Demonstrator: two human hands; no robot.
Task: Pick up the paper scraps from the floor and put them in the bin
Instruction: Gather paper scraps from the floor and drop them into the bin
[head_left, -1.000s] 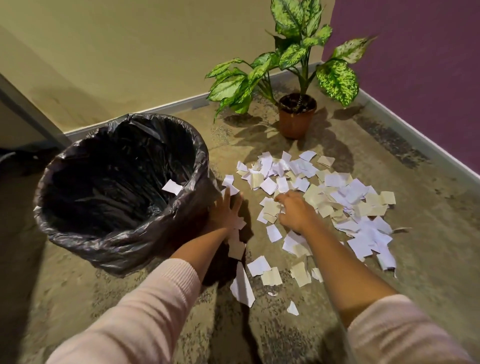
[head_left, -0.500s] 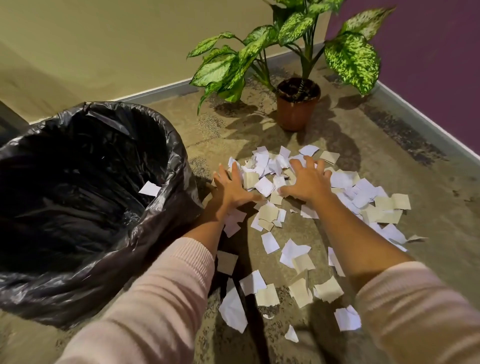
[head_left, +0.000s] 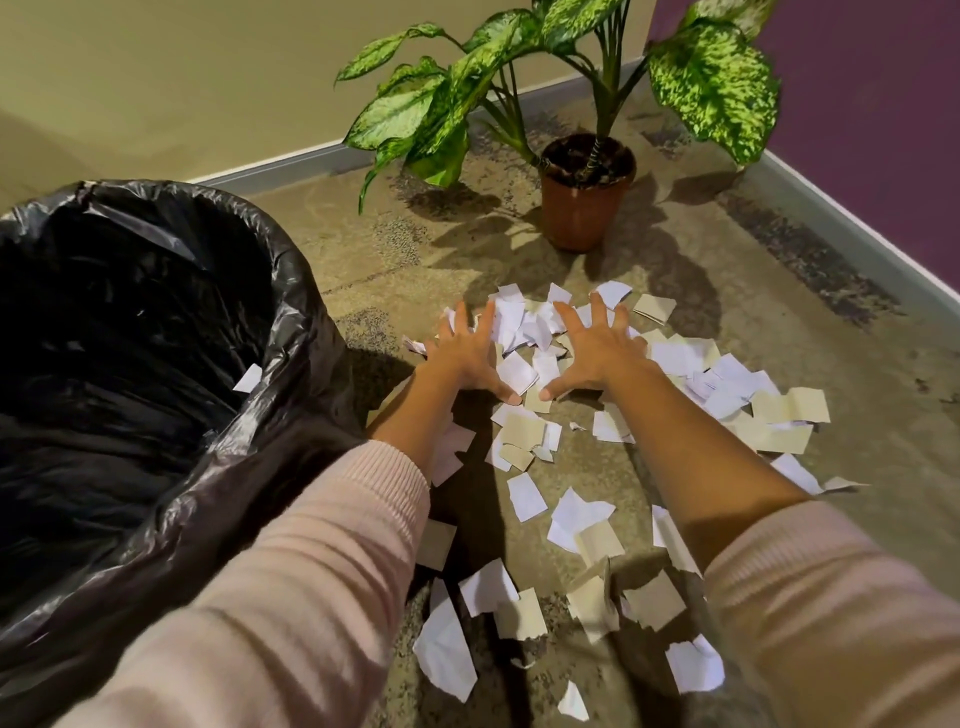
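White and beige paper scraps (head_left: 524, 374) lie scattered over the brown floor, thickest in a heap in front of me. My left hand (head_left: 462, 353) rests flat on the heap's left side, fingers spread, holding nothing. My right hand (head_left: 597, 345) lies flat on the heap's right side, fingers spread too. The thumbs nearly meet over a beige scrap. The bin (head_left: 291, 322), lined with a black plastic bag, stands at the left, just beside my left forearm. One white scrap (head_left: 248, 378) sits inside it against the liner.
A potted plant (head_left: 587, 208) with large green leaves stands in the corner behind the heap. A beige wall runs along the back, a purple wall (head_left: 872, 104) at the right. More scraps (head_left: 447, 649) lie near my elbows.
Both hands have slid forward to the far part of the heap and spread flat; the right hand, loosely closed a second ago, is now open. The camera has moved closer to the floor.
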